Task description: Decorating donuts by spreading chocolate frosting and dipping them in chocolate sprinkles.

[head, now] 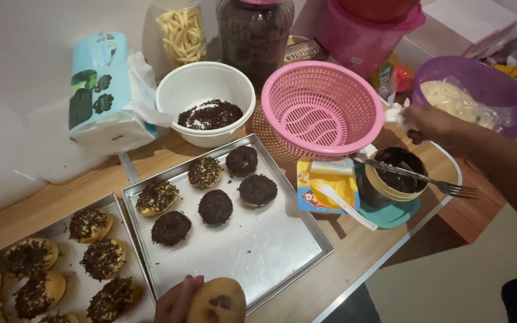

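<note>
My left hand (176,302) is at the bottom edge, shut on a plain golden donut (216,301) with a dark spot, over the front rim of a metal tray (270,251). That tray carries several chocolate-sprinkled donuts (215,207). My right hand (427,124) reaches out to the far right, next to a crumpled white tissue (394,112) between the pink basket (323,110) and a purple bowl (480,90); its fingers are curled and I cannot see whether they grip the tissue. A fork (426,177) rests across a tub of dark chocolate (397,177).
A second tray (73,293) of sprinkled donuts lies at the left. A white bowl (206,107) of chocolate sprinkles, a tissue pack (102,90), two jars (252,30) and a pink bucket (369,30) stand behind. A yellow sachet (324,186) with a white spoon lies by the tub. The table edge runs along the right.
</note>
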